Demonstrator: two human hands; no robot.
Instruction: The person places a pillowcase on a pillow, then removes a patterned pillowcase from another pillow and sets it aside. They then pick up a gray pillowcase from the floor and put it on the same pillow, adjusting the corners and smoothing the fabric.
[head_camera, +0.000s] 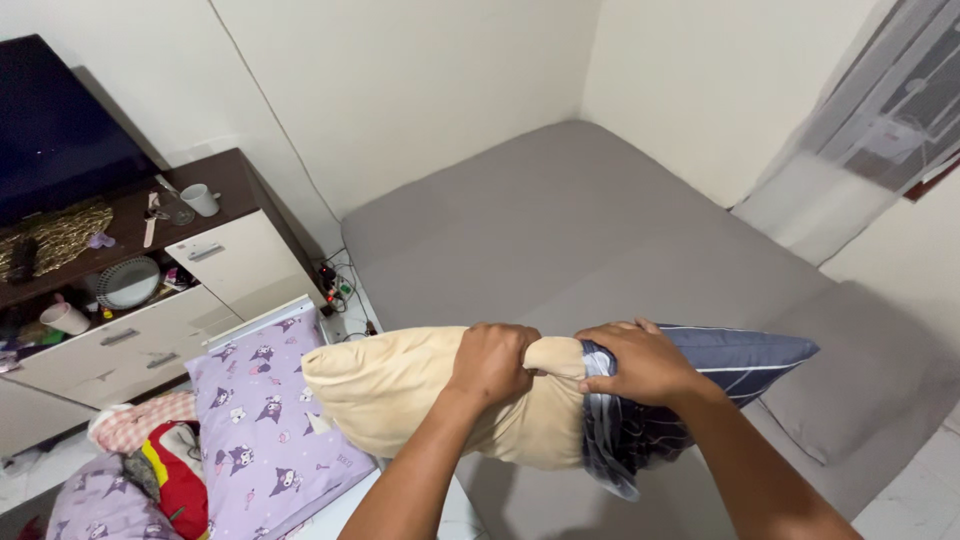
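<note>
A cream pillow (390, 385) hangs in front of me, its right end inside a dark blue striped pillowcase (720, 362). My left hand (492, 362) squeezes the bare pillow near the case's opening. My right hand (645, 362) grips the bunched edge of the pillowcase right beside it. Both are held above the near edge of a grey mattress (560, 220).
A purple patterned pillow (265, 420) and a pile of clothes (150, 455) lie at the lower left. A dresser (235, 260) with a white mug (200, 198) and a dark screen (55, 130) stands at left. A sheer curtain (860, 140) hangs at right.
</note>
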